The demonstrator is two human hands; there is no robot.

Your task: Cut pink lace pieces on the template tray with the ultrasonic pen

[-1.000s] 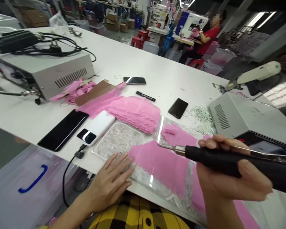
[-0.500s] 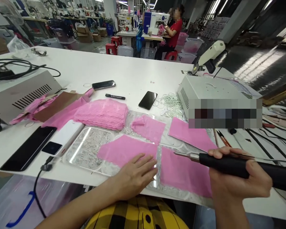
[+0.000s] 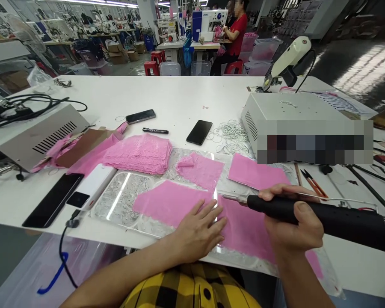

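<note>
Gripping a black-handled cutting tool [image 3: 311, 214] in a closed fist, the right hand [image 3: 291, 224] holds its thin metal tip [image 3: 228, 197] low over a flat pink lace piece [image 3: 244, 226], right beside the gap where that piece meets its neighbour [image 3: 170, 201]. The left hand [image 3: 199, 233] lies flat with fingers spread, pressing down the near edges of both pieces on the clear cutting plate [image 3: 115, 201]. As far as can be judged, the work is partway: the tip seems just to reach the cloth, and whether it touches cannot be told. Two more loose pink pieces [image 3: 200, 169] [image 3: 256, 173] lie farther back on the plate, and a thick stack of folded pink lace [image 3: 137, 152] sits beyond, so plenty appears left. Around these, on the white table [image 3: 179, 96], lie phones [image 3: 199, 131], a black marker [image 3: 155, 130], rubber bands [image 3: 231, 132] and two grey machine boxes [image 3: 285, 115].
</note>
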